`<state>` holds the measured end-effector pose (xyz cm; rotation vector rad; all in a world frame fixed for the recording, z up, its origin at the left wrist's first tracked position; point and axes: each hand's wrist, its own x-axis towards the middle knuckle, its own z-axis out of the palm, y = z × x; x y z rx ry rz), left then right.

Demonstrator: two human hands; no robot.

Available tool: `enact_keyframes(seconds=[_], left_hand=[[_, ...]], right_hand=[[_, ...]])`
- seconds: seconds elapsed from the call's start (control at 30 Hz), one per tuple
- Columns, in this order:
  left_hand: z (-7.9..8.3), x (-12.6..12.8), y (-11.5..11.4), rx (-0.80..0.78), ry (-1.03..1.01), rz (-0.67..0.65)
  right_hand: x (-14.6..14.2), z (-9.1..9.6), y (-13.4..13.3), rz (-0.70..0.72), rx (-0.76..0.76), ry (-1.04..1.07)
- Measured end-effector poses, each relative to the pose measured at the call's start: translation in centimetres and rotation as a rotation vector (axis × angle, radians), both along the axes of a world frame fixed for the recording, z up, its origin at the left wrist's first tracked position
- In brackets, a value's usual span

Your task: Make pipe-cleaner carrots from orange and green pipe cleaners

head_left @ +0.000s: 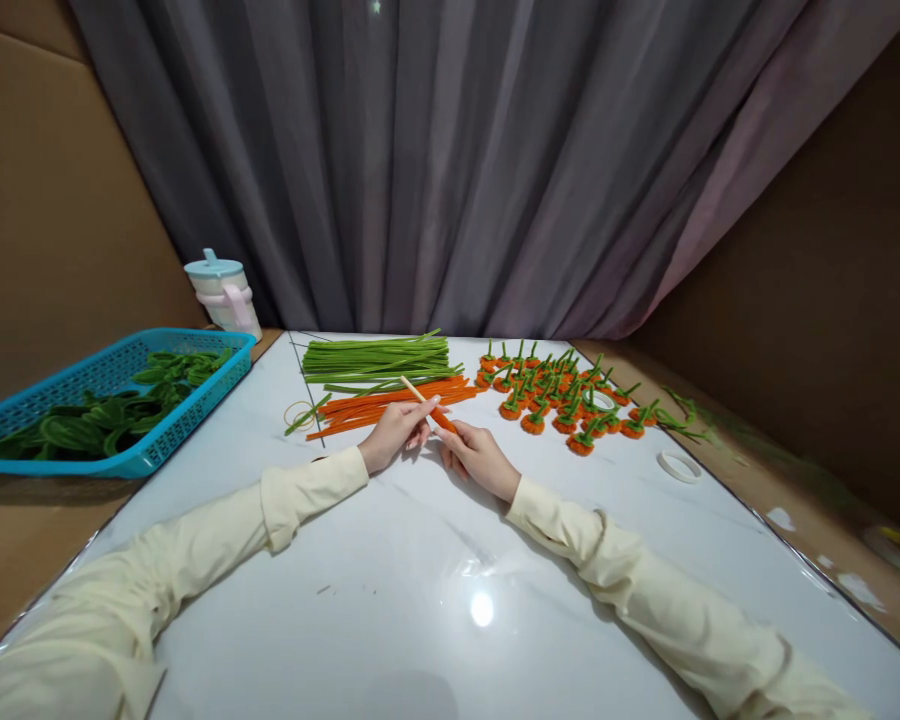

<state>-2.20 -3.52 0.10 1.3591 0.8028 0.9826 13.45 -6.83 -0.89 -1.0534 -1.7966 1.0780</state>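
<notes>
A thin wooden stick (412, 387) slants between my two hands, with an orange pipe cleaner (443, 420) around its lower part. My left hand (397, 433) is closed, thumb and fingers pinching the stick near its middle. On the other side, the closed fingers of my right hand (484, 462) grip the orange pipe cleaner at the lower end. Just beyond lie a bundle of loose orange pipe cleaners (360, 408) and, behind them, a thick bundle of green pipe cleaners (375, 360). To the right stand many small orange pumpkin shapes (533, 424) with green stems.
A blue basket (139, 462) of green looped leaf pieces (82, 428) stands at left, with a lidded cup (229, 300) behind. A white tape roll (679, 467) lies at right on the white table (390, 600). A grey curtain (435, 160) hangs behind.
</notes>
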Motion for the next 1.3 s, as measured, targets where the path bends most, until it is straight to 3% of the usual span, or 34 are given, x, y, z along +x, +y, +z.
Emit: enact_keyframes(seconds=[1.3], left_hand=[[0.07, 0.05, -0.05, 0.006, 0.006, -0.002]], right_hand=[[0.04, 0.15, -0.18, -0.008, 0.014, -0.011]])
